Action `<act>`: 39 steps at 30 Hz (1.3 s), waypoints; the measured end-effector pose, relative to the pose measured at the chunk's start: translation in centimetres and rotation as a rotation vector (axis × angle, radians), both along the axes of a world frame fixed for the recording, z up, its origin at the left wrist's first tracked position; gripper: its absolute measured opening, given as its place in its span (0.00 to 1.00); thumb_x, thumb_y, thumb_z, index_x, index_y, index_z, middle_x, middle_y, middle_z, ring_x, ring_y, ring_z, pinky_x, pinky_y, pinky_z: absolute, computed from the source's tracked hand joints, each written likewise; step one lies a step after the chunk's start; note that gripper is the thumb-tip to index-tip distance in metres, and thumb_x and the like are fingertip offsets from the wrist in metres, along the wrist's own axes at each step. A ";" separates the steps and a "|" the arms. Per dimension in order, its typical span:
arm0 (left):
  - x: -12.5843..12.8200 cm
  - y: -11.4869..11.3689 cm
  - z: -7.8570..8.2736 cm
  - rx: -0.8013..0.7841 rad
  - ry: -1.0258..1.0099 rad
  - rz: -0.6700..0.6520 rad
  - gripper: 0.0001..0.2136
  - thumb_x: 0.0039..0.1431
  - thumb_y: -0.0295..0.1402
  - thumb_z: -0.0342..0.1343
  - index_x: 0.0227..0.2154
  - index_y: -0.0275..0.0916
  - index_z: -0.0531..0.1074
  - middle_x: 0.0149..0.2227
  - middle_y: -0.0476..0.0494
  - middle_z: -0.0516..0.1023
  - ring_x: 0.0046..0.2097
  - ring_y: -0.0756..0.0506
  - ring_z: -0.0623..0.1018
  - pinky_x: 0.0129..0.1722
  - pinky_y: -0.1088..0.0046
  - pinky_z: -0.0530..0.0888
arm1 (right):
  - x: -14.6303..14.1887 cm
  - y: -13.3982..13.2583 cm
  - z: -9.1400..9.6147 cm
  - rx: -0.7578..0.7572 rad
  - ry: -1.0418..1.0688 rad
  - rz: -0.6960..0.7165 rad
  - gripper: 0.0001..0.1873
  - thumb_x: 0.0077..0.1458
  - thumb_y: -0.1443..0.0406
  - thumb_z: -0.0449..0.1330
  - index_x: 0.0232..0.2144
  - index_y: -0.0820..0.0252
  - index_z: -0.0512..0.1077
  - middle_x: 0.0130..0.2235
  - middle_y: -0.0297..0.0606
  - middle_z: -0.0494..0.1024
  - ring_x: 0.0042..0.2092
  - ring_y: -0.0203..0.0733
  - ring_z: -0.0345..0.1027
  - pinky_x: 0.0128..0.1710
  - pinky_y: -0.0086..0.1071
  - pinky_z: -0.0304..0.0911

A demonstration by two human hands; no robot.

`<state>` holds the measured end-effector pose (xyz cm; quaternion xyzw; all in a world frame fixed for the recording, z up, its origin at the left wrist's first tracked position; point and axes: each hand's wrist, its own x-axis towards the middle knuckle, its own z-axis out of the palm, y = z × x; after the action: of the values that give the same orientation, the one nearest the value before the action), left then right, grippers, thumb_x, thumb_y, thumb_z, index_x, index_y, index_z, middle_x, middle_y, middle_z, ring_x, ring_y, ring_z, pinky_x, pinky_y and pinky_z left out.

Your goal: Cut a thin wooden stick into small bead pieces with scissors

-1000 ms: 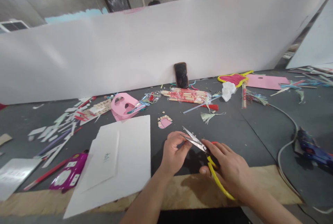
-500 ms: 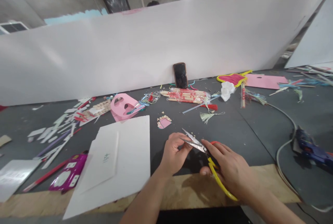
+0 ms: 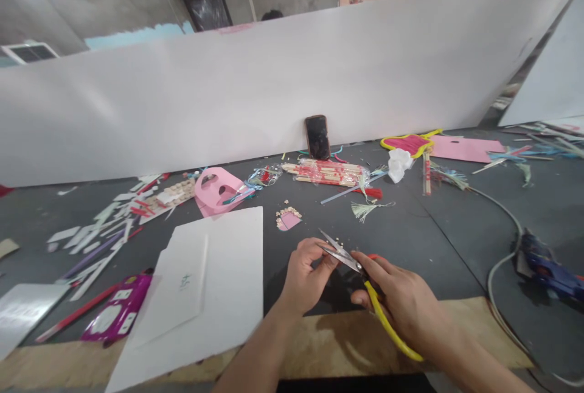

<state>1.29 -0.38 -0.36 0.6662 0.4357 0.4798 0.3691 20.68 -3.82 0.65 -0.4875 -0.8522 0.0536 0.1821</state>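
Note:
My right hand (image 3: 401,295) grips yellow-handled scissors (image 3: 352,260), their blades parted and pointing up and left. Close to the blades, the fingertips of my left hand (image 3: 303,277) are pinched together; whatever they hold is too small to make out. A few tiny pale bits (image 3: 340,243) lie just past the blades on the dark table. Farther off sits a small pink piece (image 3: 290,221) edged with small pale chunks, touched by neither hand.
White boards (image 3: 228,271) lie left of my hands, with a purple packet (image 3: 121,314) beside them. A pink cutout (image 3: 219,189), wrapped sticks (image 3: 326,171) and a phone (image 3: 317,136) stand farther back. A blue glue gun (image 3: 547,265) with its cable (image 3: 495,265) is at right.
The view has tilted up a little, so the table sits slightly lower in it. Both hands and the scissors keep nearly the same pose.

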 end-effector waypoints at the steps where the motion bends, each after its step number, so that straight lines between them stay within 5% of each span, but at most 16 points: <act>1: 0.0 0.0 0.0 0.003 -0.003 0.005 0.08 0.58 0.32 0.55 0.27 0.38 0.77 0.32 0.43 0.80 0.38 0.45 0.77 0.41 0.70 0.72 | 0.0 0.0 -0.1 -0.002 0.002 -0.005 0.23 0.62 0.55 0.50 0.53 0.64 0.63 0.41 0.46 0.78 0.34 0.47 0.76 0.29 0.36 0.70; 9: 0.1 0.0 -0.1 0.071 -0.004 0.051 0.05 0.56 0.32 0.58 0.27 0.38 0.76 0.32 0.42 0.80 0.38 0.44 0.77 0.41 0.69 0.73 | -0.2 0.3 -0.5 0.041 0.044 -0.036 0.22 0.62 0.54 0.50 0.53 0.60 0.62 0.41 0.44 0.79 0.34 0.46 0.76 0.29 0.33 0.68; 15: 0.3 0.2 0.0 0.179 0.019 0.092 0.08 0.58 0.34 0.57 0.26 0.39 0.77 0.30 0.43 0.80 0.36 0.45 0.78 0.40 0.67 0.73 | -0.4 -0.1 0.0 -0.087 0.128 -0.222 0.15 0.56 0.53 0.55 0.39 0.57 0.62 0.28 0.37 0.77 0.26 0.43 0.73 0.23 0.31 0.63; 19: 0.3 0.1 -0.1 0.204 0.036 0.070 0.08 0.58 0.34 0.57 0.28 0.39 0.77 0.29 0.43 0.80 0.37 0.44 0.78 0.41 0.66 0.74 | -0.2 0.0 0.3 -0.058 0.065 -0.205 0.13 0.57 0.53 0.54 0.35 0.55 0.64 0.28 0.37 0.76 0.25 0.42 0.71 0.23 0.31 0.62; 29: 0.2 0.0 -1.0 0.140 -0.047 0.118 0.06 0.56 0.34 0.59 0.30 0.38 0.76 0.34 0.41 0.78 0.40 0.45 0.77 0.42 0.67 0.73 | -0.2 0.0 0.2 -0.046 0.085 -0.198 0.12 0.55 0.55 0.55 0.36 0.55 0.62 0.31 0.37 0.76 0.30 0.43 0.72 0.28 0.33 0.64; 39: 0.1 0.1 -0.6 0.206 -0.039 0.098 0.07 0.58 0.33 0.56 0.27 0.38 0.75 0.30 0.42 0.79 0.37 0.45 0.77 0.40 0.67 0.73 | -0.5 -0.2 -0.1 -0.055 0.064 -0.199 0.22 0.49 0.52 0.60 0.40 0.57 0.60 0.35 0.43 0.75 0.35 0.49 0.72 0.31 0.37 0.66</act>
<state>1.41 -0.32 -0.92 0.6689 0.4088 0.5526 0.2830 20.14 -4.05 0.60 -0.5725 -0.7916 0.0740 0.2003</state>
